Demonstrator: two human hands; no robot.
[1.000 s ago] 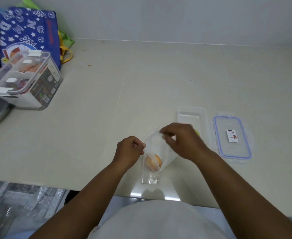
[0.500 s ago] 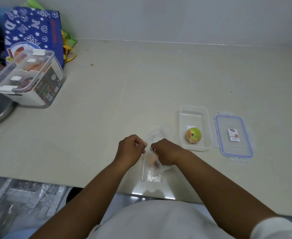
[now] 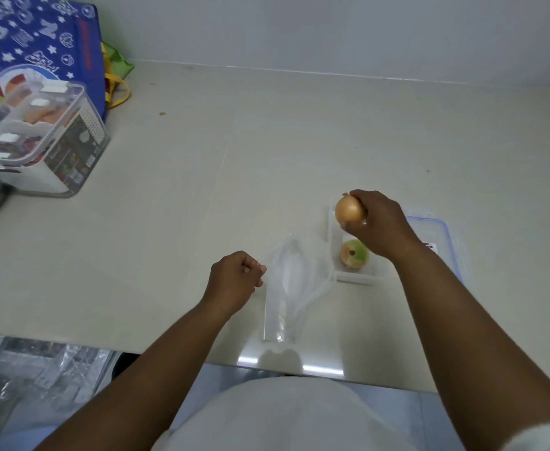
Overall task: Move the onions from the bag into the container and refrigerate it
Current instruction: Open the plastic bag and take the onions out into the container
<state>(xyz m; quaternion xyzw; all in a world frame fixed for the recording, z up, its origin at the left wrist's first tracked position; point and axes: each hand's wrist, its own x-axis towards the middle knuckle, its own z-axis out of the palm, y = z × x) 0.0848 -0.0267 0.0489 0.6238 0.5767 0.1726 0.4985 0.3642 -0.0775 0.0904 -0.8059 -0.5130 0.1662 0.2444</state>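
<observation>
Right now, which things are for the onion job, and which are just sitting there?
For the job:
- brown onion in the right hand
- greenish onion in the clear container
- clear bag, its edge pinched by the left hand
- blue-rimmed lid

Just sitting there:
- blue starry bag
- lidded storage box

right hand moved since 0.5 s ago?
Yes. The right hand has left the bag and gone right and away, and now holds an onion above the open container.
</observation>
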